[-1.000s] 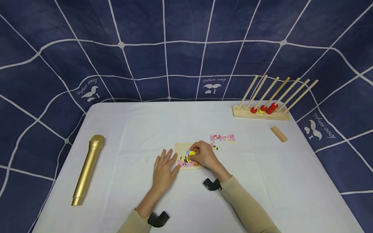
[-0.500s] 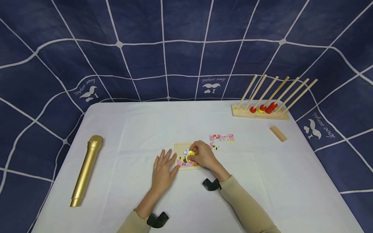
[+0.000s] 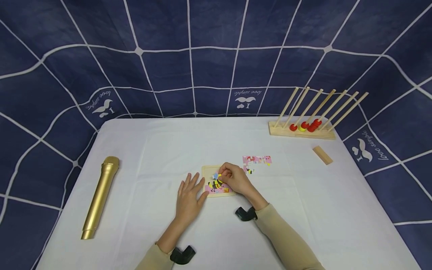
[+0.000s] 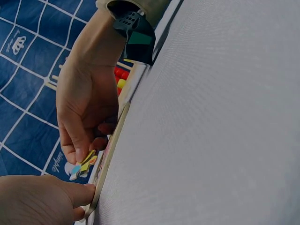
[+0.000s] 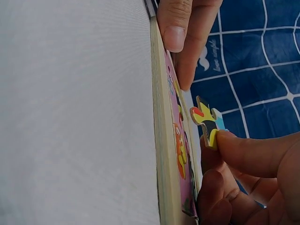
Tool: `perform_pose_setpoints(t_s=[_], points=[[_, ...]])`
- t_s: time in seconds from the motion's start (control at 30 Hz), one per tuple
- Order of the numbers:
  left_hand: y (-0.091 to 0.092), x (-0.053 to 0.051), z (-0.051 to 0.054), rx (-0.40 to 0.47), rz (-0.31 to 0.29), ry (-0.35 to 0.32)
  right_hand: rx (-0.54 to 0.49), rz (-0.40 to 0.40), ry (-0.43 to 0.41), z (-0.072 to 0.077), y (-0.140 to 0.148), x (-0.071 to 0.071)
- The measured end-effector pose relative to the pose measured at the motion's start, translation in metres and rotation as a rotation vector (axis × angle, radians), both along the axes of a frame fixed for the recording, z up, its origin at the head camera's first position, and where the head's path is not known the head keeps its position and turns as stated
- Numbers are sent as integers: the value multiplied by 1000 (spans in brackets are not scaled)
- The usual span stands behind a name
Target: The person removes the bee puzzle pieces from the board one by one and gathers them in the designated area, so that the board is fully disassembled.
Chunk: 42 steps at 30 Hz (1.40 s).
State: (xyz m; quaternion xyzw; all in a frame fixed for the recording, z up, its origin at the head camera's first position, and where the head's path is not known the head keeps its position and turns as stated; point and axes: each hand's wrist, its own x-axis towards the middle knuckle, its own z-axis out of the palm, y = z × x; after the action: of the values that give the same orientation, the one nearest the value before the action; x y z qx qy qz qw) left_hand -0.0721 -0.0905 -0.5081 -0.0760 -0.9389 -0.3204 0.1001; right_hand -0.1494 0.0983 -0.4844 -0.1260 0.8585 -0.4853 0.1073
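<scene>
Two hands [image 3: 189, 202] [image 3: 239, 181], one puzzle tray [image 3: 208, 171], one microphone [image 3: 101, 198], one rack [image 3: 281, 131], seven pegs [image 3: 325, 101], one block [image 3: 323, 155].

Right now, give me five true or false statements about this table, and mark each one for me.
The right hand pinches a puzzle piece. True.
The left hand touches the puzzle board. True.
The gold microphone lies on the table. True.
The gold microphone lies right of the puzzle board. False: it lies to the left.
Every bead on the pegged stand is red. False: the pegged stand also holds a yellow bead.
</scene>
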Motion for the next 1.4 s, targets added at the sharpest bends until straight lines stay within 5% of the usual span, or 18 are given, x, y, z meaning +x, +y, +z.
perform_pose_setpoints(t_s=[0.43,0.7,0.9,1.13,1.4], points=[[-1,0,-2,-2,0,-6,-63,-23,-18,3,0,1],[-1,-1,-2,9,-4,10,-156,-132,-37,14,12,-6],[-1,0,-3,14,1,16,-214,-218,-7,18,40,-12],[0,1,-1,19,2,-6,-167,-310,-4,24,90,-17],[1,1,-2,13,13,43,-100,-391,-65,20,123,-18]])
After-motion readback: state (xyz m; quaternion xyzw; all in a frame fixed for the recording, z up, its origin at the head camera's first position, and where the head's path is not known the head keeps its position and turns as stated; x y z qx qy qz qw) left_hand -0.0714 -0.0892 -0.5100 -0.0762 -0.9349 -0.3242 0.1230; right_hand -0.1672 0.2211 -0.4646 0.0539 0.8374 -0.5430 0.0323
